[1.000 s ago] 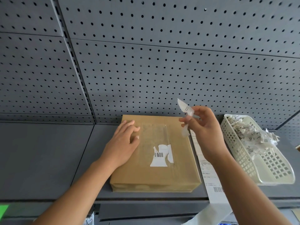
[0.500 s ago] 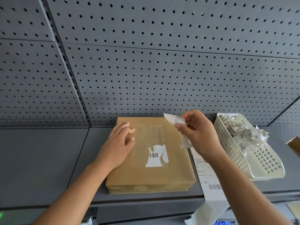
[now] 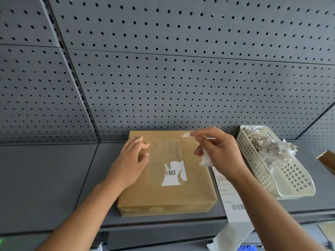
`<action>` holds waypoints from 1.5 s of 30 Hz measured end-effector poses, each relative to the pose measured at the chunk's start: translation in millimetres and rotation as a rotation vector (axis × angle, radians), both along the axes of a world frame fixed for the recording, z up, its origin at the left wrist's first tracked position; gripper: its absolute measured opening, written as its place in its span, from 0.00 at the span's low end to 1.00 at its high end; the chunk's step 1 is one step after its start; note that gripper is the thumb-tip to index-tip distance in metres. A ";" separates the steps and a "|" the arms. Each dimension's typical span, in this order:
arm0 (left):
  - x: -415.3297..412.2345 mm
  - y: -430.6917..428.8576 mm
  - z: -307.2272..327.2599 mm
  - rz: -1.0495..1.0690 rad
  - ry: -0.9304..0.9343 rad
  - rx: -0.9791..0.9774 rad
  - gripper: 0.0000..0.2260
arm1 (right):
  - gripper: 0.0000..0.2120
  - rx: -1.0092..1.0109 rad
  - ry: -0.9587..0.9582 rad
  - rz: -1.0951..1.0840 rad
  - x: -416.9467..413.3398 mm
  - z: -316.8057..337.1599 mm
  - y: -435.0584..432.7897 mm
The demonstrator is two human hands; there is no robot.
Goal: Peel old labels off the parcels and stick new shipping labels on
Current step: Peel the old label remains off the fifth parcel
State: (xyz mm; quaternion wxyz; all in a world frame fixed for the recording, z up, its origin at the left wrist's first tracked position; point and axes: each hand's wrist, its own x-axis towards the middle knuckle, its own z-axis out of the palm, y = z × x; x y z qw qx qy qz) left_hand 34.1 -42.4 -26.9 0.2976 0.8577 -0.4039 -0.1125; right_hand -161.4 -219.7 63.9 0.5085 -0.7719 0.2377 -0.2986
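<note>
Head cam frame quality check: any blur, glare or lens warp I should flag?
Head view: wide-angle warp bows the pegboard seams; right hand and its pinched scrap slightly smeared; mild sheen on the clear tape across the box; label remnant barcode crisp; lighting even.

On the shelf point(image 3: 45, 178) in front of you, the parcel point(image 3: 163, 198) sits close before the pegboard point(image 3: 181, 78). Your left hand point(image 3: 130, 160) rests on its top, left side; your right hand point(image 3: 219, 153) hangs over its far right corner, pinching a label scrap point(image 3: 205, 161). A label remnant point(image 3: 174, 173) lies on the parcel's top. To the right, a label strip point(image 3: 230, 196) overhangs the shelf's front edge; right again stands a basket point(image 3: 262, 178) with scraps point(image 3: 262, 142) in it.
</note>
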 end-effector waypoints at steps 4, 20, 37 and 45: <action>0.3 0.3 -0.5 0.002 -0.001 -0.002 0.16 | 0.13 0.036 -0.011 -0.028 -2.6 0.1 -0.6; 1.9 0.9 -1.7 -0.010 -0.002 -0.026 0.15 | 0.09 0.156 0.018 -0.073 -34.1 0.0 -22.7; 2.4 0.5 -2.1 0.001 -0.002 -0.036 0.15 | 0.05 0.163 -0.062 -0.154 -64.6 -2.6 -34.3; 5.9 1.7 -4.6 -0.012 -0.026 -0.029 0.16 | 0.16 0.384 -0.126 -0.058 -100.0 -2.7 -49.4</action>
